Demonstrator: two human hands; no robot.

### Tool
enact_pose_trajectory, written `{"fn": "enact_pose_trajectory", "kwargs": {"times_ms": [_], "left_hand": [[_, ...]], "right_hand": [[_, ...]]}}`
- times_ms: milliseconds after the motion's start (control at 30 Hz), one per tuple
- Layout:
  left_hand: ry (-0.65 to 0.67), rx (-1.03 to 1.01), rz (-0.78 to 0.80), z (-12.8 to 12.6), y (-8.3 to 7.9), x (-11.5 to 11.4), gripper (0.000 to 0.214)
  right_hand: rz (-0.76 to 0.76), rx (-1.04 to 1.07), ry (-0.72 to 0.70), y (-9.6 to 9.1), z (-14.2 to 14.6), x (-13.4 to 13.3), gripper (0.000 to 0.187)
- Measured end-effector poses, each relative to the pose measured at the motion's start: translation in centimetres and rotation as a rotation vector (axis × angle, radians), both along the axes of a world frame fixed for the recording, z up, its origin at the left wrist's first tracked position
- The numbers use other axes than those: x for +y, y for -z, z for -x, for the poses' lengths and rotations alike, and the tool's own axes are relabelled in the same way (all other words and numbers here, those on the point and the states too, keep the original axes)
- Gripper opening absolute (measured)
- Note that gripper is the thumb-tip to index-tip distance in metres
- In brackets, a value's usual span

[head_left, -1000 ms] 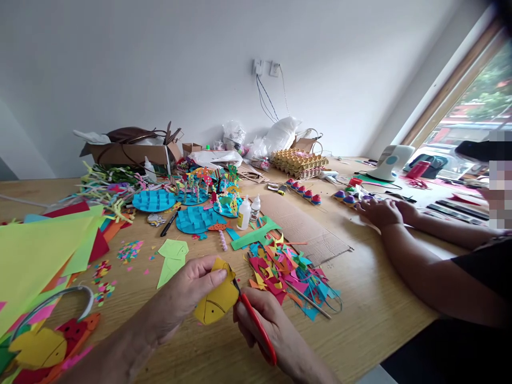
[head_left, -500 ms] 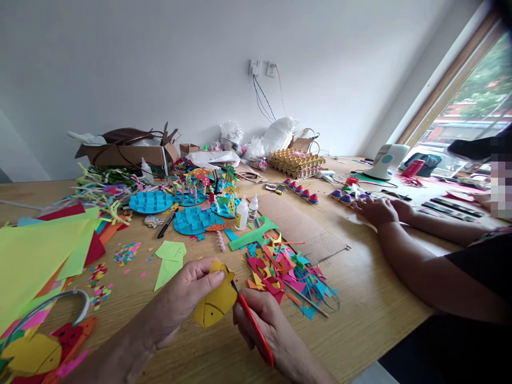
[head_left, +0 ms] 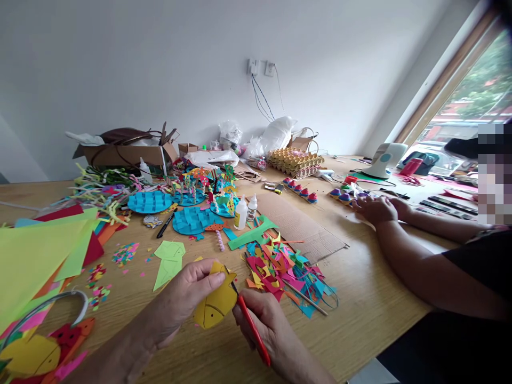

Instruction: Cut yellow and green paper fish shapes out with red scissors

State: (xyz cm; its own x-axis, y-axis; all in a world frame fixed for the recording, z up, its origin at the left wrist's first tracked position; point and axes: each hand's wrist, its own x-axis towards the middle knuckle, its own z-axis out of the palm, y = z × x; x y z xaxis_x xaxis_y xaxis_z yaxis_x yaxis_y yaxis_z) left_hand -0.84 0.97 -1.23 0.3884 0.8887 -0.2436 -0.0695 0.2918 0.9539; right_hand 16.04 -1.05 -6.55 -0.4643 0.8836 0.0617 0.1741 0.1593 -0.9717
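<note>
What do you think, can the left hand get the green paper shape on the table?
Probably yes, once freed: the left hand pinches the yellow paper fish, and the green paper shape lies bare just beyond it, nothing between.

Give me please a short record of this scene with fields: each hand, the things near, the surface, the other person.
left: the left hand pinches the yellow paper fish by its upper edge
right: the right hand grips the red scissors, blades at the fish's right edge
near: pile of coloured paper scraps just behind; green paper piece to the left
surface: wooden table
other person: co-worker's hands rest on the table at the right
</note>
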Motion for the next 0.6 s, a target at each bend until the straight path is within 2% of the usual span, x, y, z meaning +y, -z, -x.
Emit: {"fn": "enact_pose_trajectory", "kwargs": {"times_ms": [300,433,600], "left_hand": [[0.043,-0.015,-0.004,0.0,0.3,0.0,0.024],[0.064,-0.018,-0.002,0.1,0.4,0.1,0.025],[0.064,0.009,0.006,0.2,0.3,0.1,0.026]], "right_hand": [[0.111,0.031,0.033,0.4,0.1,0.2,0.036],[0.171,0.081,0.031,0.0,-0.2,0.4,0.034],[0.117,0.050,0.008,-1.0,-0.6,0.6,0.031]]}}
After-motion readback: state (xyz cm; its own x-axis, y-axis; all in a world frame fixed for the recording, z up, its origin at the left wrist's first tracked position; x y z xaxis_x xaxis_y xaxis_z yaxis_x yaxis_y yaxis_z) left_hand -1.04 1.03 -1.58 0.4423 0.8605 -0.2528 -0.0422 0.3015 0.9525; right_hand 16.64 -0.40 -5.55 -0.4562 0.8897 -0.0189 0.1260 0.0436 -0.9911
